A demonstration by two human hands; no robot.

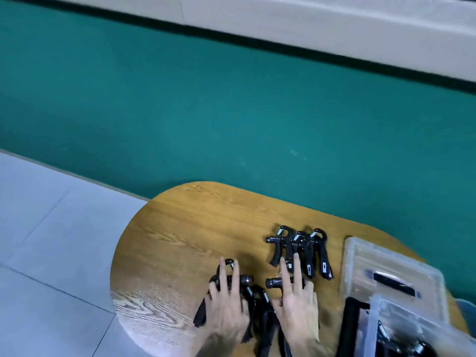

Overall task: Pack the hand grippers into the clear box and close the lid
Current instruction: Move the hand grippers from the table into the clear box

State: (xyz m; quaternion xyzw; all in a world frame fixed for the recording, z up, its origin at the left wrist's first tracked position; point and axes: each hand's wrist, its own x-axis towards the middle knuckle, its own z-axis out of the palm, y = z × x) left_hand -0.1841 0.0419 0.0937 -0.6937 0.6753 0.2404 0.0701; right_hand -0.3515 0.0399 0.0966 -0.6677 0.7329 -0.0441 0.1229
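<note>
On the lower half of the view, a rounded wooden table (180, 240) juts out over a green floor (231, 112), with grey tiles (38, 253) at its nine o'clock side. At about four o'clock on the table lies the clear box (412, 328), open, something dark already inside it, though blur hides exactly what. Just beyond it, toward two o'clock, lies the clear lid (386, 269) with its dark handle, flat and off the box; it is probably parked there so the mouth stays free for loading while the lid stays within reach.

Near the table's middle, at twelve o'clock from the hands, a cluster of three black hand grippers (301, 251) lies with the handles roughly parallel and spring ends pointing away, a neat bunch that should lift together easily. Nearer, a looser pile of black grippers (255, 302) lies under and between the hands, some overlapping.

The left hand (226, 302) lies palm down on that pile, fingers spread wide over one gripper's loop and knob; its grip is flat and open, pressing rather than clasping. The right hand (296, 297) is likewise splayed, fingers reaching over a knobbed gripper toward the far cluster, holding nothing that I can make out. Both look placed to gather or steady the scattered pieces before a proper hold, so I judge that much of the packing remains and the lid is not yet due.
</note>
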